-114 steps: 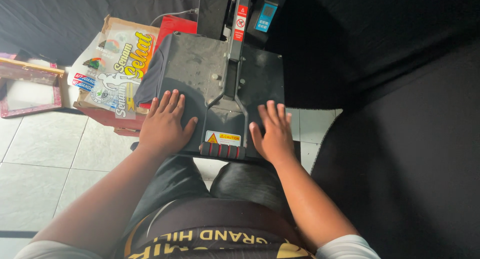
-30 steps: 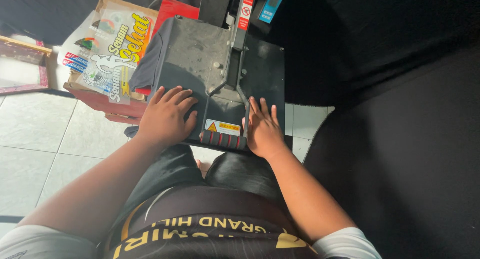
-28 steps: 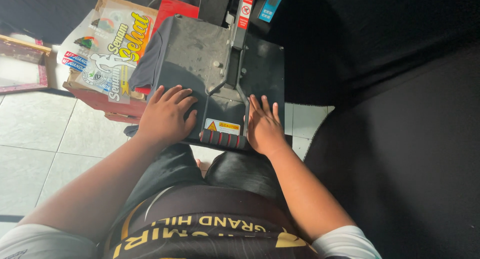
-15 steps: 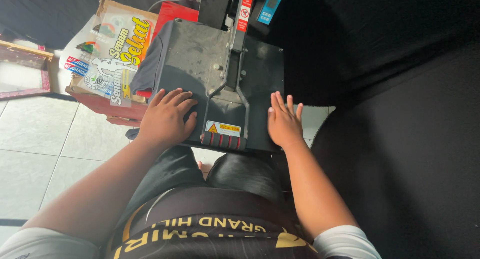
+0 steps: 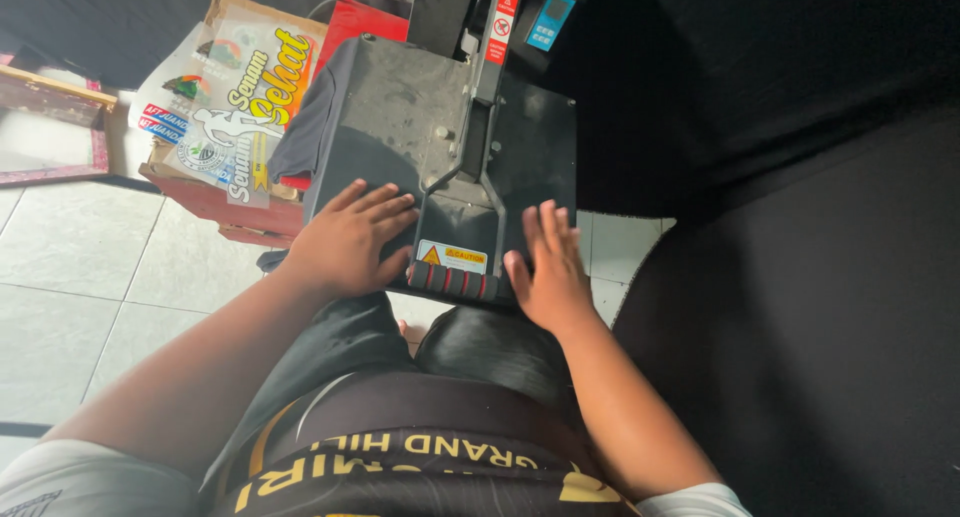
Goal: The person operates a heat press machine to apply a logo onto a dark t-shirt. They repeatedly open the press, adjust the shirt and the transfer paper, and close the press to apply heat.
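Both hands lie flat on the closed top plate of the heat press (image 5: 440, 147), a dark grey machine standing on the floor in front of the seated person's knees. Left hand (image 5: 345, 242) is spread palm-down on the plate's near left part, fingers open, gripping nothing. Right hand (image 5: 548, 272) rests the same way at the plate's near right edge, fingers straight, thumb just beside the ribbed black-and-red handle (image 5: 452, 280) that runs along the press's front between the two hands. A fold of dark cloth (image 5: 300, 137) hangs out at the press's left side. Left of the press sits a cardboard box with printed sheets (image 5: 225, 107). By my reading the plate is being pressed down; lifting it next would call for a grip on the handle
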